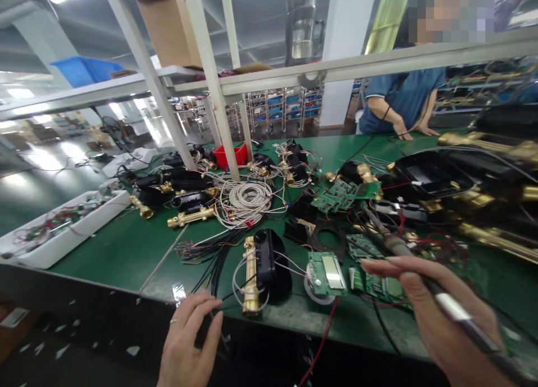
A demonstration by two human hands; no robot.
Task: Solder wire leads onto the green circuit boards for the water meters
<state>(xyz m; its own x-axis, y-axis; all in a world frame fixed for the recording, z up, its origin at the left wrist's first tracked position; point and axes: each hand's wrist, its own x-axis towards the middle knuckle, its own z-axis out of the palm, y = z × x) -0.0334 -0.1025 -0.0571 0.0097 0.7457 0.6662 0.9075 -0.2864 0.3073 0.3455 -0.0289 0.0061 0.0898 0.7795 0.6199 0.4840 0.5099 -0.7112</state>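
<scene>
My right hand (454, 320) is closed around a soldering iron (474, 331) with a dark handle and a white band. Its shaft slants up and left above green circuit boards (378, 278). At the bench's front edge, my left hand (191, 336) has curled fingers pinching a thin black cable (239, 289). That cable leads to a brass pipe fitting (251, 275) joined to a black housing (269, 258). Grey wires run from the housing to a green circuit board with a display (328, 274), which rests on a round, whitish part. A red wire (325, 334) hangs from this board over the edge.
Coiled grey cables (246, 202) lie mid-bench beside black wires (214, 264). A white foam tray (79, 230) stands left, a red bin (231, 156) behind. Brass and black assemblies (437, 174) crowd the right. Shelf posts (210, 68) rise from the bench; a person (390, 107) stands across it.
</scene>
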